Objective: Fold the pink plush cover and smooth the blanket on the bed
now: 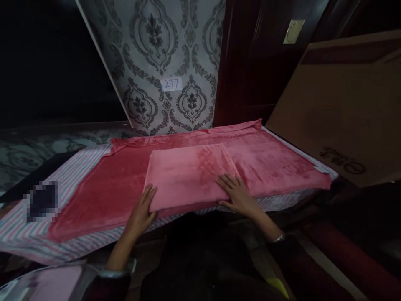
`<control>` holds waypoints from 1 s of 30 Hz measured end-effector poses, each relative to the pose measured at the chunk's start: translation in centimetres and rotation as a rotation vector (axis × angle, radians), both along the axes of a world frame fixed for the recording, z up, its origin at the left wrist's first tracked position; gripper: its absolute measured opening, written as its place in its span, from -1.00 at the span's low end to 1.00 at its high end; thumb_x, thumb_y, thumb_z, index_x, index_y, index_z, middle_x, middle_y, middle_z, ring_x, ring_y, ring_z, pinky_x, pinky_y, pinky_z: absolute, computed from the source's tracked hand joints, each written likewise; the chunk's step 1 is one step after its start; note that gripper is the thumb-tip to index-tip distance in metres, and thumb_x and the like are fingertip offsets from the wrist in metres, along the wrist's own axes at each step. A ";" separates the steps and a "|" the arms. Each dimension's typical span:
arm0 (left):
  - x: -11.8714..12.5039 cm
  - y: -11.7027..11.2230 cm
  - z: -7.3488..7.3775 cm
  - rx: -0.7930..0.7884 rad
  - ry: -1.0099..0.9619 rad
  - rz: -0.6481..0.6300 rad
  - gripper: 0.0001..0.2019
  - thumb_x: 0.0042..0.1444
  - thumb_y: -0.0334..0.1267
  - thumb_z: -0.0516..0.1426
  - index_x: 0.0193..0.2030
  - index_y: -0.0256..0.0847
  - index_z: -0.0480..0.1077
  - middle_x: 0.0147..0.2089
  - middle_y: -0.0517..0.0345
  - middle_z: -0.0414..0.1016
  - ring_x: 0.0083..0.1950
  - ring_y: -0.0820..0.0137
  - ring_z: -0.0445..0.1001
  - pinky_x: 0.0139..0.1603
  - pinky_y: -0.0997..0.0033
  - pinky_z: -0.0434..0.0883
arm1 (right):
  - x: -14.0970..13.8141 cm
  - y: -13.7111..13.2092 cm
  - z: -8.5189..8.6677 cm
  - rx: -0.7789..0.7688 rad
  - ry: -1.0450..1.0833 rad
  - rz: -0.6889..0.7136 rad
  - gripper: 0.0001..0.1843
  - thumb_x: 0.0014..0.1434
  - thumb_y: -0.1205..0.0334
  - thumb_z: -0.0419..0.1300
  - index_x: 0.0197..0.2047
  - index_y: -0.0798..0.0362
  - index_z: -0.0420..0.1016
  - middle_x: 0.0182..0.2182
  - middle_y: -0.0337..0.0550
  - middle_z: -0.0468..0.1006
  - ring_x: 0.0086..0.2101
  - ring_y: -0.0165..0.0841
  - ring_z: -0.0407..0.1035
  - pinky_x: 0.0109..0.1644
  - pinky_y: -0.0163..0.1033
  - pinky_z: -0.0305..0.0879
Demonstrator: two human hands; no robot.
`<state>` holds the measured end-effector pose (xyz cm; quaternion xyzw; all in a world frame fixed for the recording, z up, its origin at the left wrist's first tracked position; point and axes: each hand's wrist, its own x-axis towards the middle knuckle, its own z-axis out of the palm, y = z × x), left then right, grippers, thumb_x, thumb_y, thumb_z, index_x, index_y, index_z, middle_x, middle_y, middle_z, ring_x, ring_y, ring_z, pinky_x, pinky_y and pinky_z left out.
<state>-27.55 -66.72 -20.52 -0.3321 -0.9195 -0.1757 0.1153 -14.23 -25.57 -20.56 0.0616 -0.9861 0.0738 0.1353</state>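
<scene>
Pink plush, folded into a flat, nearly square pad, sits between a person's two hands. The folded cloth [184, 177] lies near the middle of a wider red-pink blanket [103, 192], its near edge close to the person. The left hand [140, 215] rests at the near left corner, fingers along the left side and thumb by the near edge; the right hand [236, 195] lies over the near right part, fingers spread across the top and thumb by the near edge. Neither hand is clenched; both look unfolded and in contact with the cloth, though whether they press or lightly pinch it cannot be told.

The step in hand appears to be squaring and smoothing the folded bundle. The next move would seem to call for even, gentle pressure from both sides, so the soft layers stay lined up.

Beneath the blanket, a striped sheet [86, 165] shows at left and along the near side, with a pixelated dark patch [43, 201] at far left. Beyond stands patterned wallpaper [156, 54] bearing a paper label [171, 83] marked 277, beside a dark red door [247, 62]. A large cardboard box [347, 104] leans in at right.
</scene>
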 end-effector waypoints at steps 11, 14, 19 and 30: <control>-1.3 -0.4 -0.4 0.040 0.160 0.095 -0.23 -0.02 -0.49 0.10 0.42 -0.17 0.32 0.48 -0.14 0.33 0.42 0.01 0.41 0.36 -0.09 0.45 | 0.3 3.2 -4.6 -0.135 0.438 0.031 0.07 0.08 0.43 0.14 0.62 -0.13 -0.08 0.48 -0.07 0.21 0.43 -0.06 0.08 0.46 0.21 0.17; -2.1 -1.3 -1.0 0.087 0.217 0.005 -0.28 0.04 -0.45 0.08 0.41 -0.17 0.31 0.43 -0.13 0.40 0.40 0.06 0.43 0.37 -0.06 0.42 | 0.2 3.9 -4.9 -0.177 0.500 0.028 0.08 0.08 0.43 0.12 0.62 -0.15 -0.12 0.48 -0.07 0.20 0.40 -0.05 0.16 0.44 0.23 0.19; -3.7 -2.2 -1.6 0.138 0.250 -0.140 -0.28 0.13 -0.40 0.07 0.49 -0.21 0.19 0.46 -0.14 0.35 0.47 0.14 0.35 0.42 0.04 0.38 | -0.1 5.3 -6.2 -0.295 0.531 -0.038 0.08 0.05 0.40 0.12 0.61 -0.11 -0.12 0.51 0.04 0.11 0.40 -0.01 0.17 0.38 0.25 0.25; -4.3 -1.7 -1.3 0.129 0.234 -0.107 -0.25 0.04 -0.47 0.11 0.45 -0.22 0.28 0.46 -0.15 0.36 0.42 0.06 0.36 0.40 -0.05 0.36 | -0.4 6.5 -6.6 -0.371 0.521 0.030 0.02 0.02 0.36 0.12 0.57 -0.09 0.04 0.50 0.03 0.14 0.42 -0.05 0.13 0.38 0.20 0.25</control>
